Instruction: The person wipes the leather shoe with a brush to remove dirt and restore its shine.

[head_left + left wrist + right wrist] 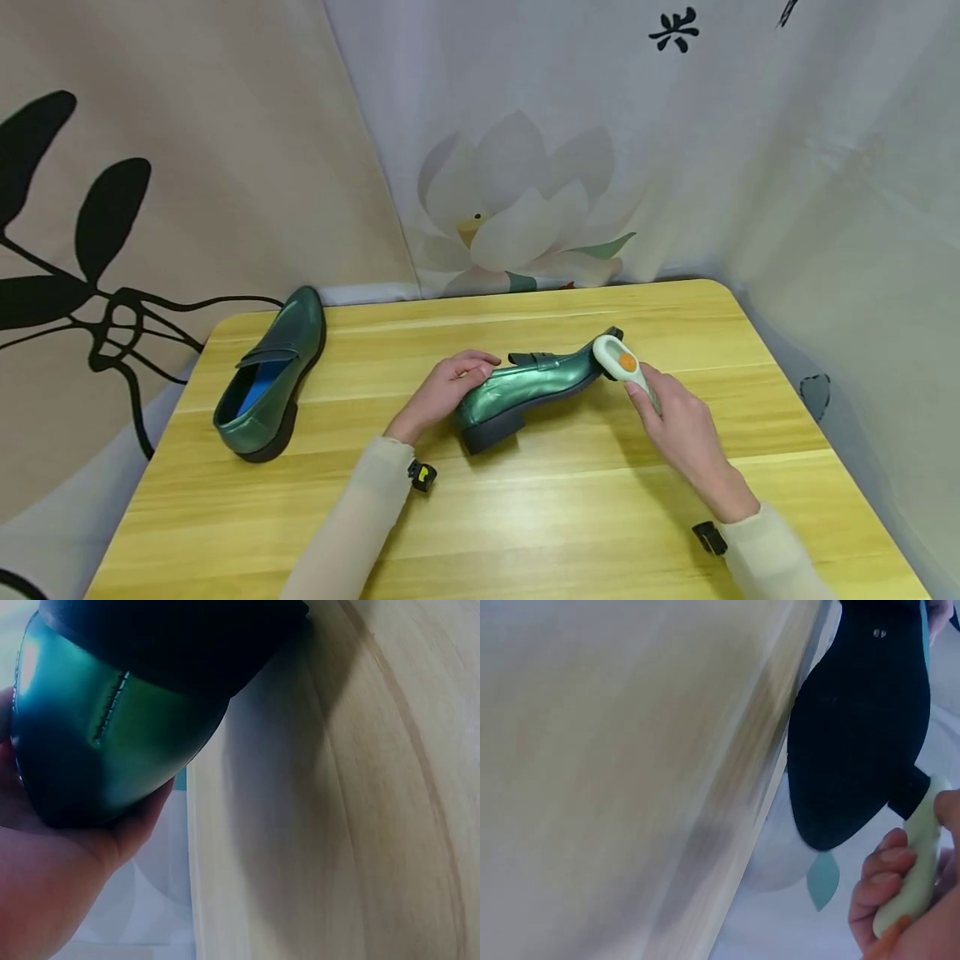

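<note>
My left hand [448, 387] grips a shiny green loafer [525, 392] by the collar at its heel end, thumb and fingers on either side in the left wrist view. The loafer is held with its toe raised to the right, and its black sole [859, 720] faces the right wrist camera. In my right hand [681, 425] is a shoe brush [617, 358] with a pale green handle and an orange spot. Its black bristles [909, 793] are right at the edge of the loafer's toe.
A second green loafer [273, 375] with a blue insole stands upright at the left of the wooden table [562, 525]. Behind the table hangs a pale curtain [525, 75] with printed flowers and leaves.
</note>
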Tool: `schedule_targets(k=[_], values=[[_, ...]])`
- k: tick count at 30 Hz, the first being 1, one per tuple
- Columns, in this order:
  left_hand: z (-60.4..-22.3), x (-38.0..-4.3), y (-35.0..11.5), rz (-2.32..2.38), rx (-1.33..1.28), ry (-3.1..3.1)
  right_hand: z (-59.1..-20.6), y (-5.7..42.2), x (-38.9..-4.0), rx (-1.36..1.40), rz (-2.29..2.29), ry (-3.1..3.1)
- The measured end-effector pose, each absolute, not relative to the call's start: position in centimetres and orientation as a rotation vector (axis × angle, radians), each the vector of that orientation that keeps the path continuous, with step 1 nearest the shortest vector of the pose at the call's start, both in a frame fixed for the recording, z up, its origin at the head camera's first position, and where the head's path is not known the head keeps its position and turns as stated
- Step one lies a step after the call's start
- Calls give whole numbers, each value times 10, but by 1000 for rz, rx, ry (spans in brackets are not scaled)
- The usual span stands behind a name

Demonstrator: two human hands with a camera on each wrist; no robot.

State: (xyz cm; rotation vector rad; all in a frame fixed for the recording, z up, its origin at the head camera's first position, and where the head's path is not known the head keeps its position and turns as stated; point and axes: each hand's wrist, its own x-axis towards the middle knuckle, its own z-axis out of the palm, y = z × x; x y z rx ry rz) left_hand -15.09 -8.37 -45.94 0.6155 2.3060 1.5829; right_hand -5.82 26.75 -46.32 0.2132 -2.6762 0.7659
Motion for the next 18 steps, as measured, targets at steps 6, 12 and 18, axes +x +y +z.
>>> schedule_targets(k=[6,12,18], values=[[-457,-149,-82,1587,613,2308,-457,280,-79,134,778,-2739],[-449,-145,-82,1572,597,2306,-457,291,-99,72,810,-2782],[-456,-145,-85,1561,618,2320,-461,288,-84,109,815,-2751]])
